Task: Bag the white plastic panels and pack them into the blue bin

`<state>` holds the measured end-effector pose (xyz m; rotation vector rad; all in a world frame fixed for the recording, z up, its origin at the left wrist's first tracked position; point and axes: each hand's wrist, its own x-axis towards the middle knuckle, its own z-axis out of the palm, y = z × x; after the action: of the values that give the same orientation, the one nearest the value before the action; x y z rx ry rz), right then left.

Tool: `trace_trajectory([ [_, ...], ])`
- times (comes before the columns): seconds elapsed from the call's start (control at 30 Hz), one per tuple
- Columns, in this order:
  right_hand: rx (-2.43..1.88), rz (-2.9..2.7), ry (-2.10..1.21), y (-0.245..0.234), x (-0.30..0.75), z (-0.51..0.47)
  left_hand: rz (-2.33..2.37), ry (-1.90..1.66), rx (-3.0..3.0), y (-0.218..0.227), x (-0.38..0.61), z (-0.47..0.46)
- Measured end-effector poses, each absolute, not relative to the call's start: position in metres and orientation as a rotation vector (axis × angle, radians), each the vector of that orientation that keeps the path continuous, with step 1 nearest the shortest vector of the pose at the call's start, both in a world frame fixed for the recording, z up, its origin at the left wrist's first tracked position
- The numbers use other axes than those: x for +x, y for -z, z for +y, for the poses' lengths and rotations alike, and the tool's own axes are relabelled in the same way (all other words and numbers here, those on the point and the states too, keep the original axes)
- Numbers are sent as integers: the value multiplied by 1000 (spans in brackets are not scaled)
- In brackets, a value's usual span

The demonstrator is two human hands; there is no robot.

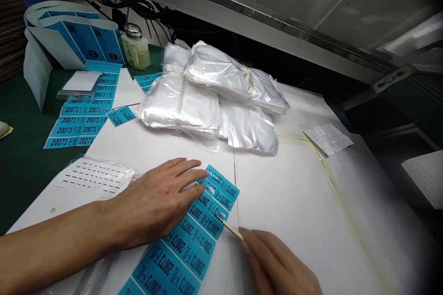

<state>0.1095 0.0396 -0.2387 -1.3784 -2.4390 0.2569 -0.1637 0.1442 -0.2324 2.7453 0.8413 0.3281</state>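
Sitting at the far edge of the green-topped bench, a glass jar with a metal lid holds a pale yellow substance. Nearer, on a white paper sheet, lie bundles of clear plastic bags bound with tape, their contents hidden by the glossy film. The left hand lies open and flat, fingers spread, its fingertips touching the blue label strip, which lies on the paper directly in front of the person. The right hand is curled closed around a thin wooden stick, whose tip touches the same strip.
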Motion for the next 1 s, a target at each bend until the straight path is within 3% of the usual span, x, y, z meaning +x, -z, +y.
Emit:
trace_trajectory([
  [0.5,-1428,-2449,-233,250,105,35,676,-278,2664,248,-139,144],
  [1.0,-1386,-2632,11,241,123,27,702,-229,2677,249,-137,143],
])
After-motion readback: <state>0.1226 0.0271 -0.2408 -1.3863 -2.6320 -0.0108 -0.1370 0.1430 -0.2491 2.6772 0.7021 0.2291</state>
